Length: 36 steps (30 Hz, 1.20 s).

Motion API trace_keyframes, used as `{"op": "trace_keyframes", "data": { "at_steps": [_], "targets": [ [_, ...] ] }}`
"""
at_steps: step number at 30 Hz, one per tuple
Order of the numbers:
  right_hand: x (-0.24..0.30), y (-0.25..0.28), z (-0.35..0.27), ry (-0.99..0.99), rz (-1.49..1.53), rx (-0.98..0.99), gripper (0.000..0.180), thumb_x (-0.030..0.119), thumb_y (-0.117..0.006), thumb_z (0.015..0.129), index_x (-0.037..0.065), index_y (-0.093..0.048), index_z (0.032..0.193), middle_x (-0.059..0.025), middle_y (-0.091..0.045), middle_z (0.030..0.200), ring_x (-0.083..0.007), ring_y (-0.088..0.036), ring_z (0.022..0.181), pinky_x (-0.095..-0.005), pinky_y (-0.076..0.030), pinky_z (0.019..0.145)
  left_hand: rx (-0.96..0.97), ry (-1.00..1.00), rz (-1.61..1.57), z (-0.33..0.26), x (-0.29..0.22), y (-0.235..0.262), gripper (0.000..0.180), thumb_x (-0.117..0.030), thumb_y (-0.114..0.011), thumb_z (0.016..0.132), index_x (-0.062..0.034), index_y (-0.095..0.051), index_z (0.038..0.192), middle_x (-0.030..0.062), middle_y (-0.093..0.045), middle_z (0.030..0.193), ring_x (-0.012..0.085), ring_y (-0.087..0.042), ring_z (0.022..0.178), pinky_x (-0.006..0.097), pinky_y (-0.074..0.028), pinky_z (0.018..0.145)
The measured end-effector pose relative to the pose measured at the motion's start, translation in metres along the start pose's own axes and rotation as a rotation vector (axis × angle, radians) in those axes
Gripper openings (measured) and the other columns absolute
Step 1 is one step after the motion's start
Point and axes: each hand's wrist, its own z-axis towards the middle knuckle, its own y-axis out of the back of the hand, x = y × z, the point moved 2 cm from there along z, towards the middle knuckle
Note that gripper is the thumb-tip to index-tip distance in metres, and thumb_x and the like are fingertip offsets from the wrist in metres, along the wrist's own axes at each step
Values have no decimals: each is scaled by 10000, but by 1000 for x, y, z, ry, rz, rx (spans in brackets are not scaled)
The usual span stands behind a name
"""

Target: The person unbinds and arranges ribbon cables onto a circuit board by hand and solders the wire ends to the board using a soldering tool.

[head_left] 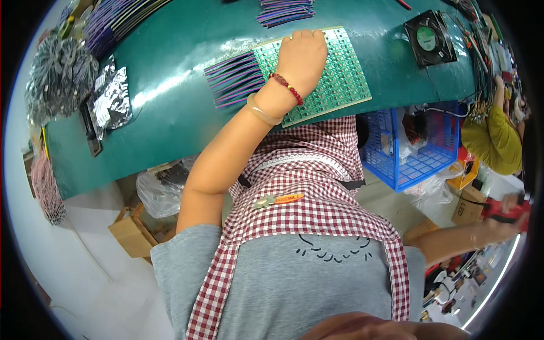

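Observation:
My left hand [303, 59] rests closed on a green circuit board panel [340, 68] lying near the table's front edge. Its fingers are curled under, hiding whatever may be in them. A row of purple and black wires [235, 79] lies side by side against the panel's left edge; whether they are joined to it I cannot tell. Out to the far right reaches my right arm, its hand [513, 212] smeared by motion beside a red object [504, 208] whose kind I cannot make out.
A bundle of purple wires [285, 11] lies beyond the panel on the green table [164, 127]. At right is a black fan [429, 38]; below, a blue crate [399, 150]. Bagged cables [59, 76] and a silver bag [112, 99] occupy the left. Another person's sleeve [493, 139] shows at right.

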Motion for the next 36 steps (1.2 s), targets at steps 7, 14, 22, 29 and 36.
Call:
{"op": "trace_keyframes", "data": {
  "at_steps": [7, 14, 22, 29, 36],
  "targets": [
    [-109, -144, -183, -431, 375, 309, 660, 570, -563, 993, -2, -502, 1315, -46, -511, 728, -137, -492, 552, -274, -417, 510, -316, -155, -300, -19, 21, 64, 113, 13, -627, 836, 13, -571, 934, 147, -643, 918, 353, -637, 880, 450, -516, 777],
    [-104, -207, -256, -621, 197, 646, 658, 538, -632, 962, -41, -531, 1257, -81, -575, 688, -146, -536, 559, -298, -452, 541, -48, -49, -299, -103, 35, 113, 133, 11, -677, 835, -38, -654, 957, 108, -608, 888, 292, -644, 829, 390, -543, 698],
    [-116, -212, -292, -750, 135, 870, 357, 313, -646, 999, -37, -604, 1052, -75, -608, 736, -130, -558, 609, -270, -458, 572, -56, -7, -285, -133, 28, 91, 269, 29, -681, 751, -67, -707, 1001, 70, -585, 871, 233, -629, 789, 342, -537, 662],
    [-113, -211, -299, -759, 109, 932, 304, 289, -647, 994, -12, -622, 1023, -62, -616, 758, -126, -568, 658, -280, -467, 602, -18, -2, -293, -132, 28, 91, 268, 15, -676, 760, -68, -714, 1012, 74, -562, 878, 235, -618, 799, 350, -533, 656],
    [-129, -207, -304, -580, 12, 1008, 263, 227, -704, 925, -30, -677, 977, -87, -671, 810, -147, -618, 673, -291, -484, 600, -39, 3, -305, -131, 32, 88, 247, 2, -683, 768, -61, -717, 1004, 70, -556, 860, 231, -617, 778, 356, -529, 646]
  ]
}}
